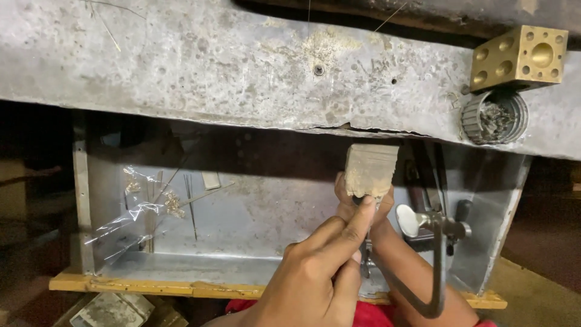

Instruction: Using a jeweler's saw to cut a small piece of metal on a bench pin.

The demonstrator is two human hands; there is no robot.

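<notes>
Under worn bench (181, 66), both hands (339, 242) grip saw frame (433, 266), prob at peg (370, 171)

Jeweller's workshop, scarred metal-topped bench (181, 66), brass dapping block (518, 57), wooden bench pin (370, 169), piercing saw frame (433, 260), metal catch tray (242, 212)

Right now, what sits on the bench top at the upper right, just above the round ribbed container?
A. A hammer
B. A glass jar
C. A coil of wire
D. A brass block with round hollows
D: a brass block with round hollows sits above the ribbed container.
</notes>
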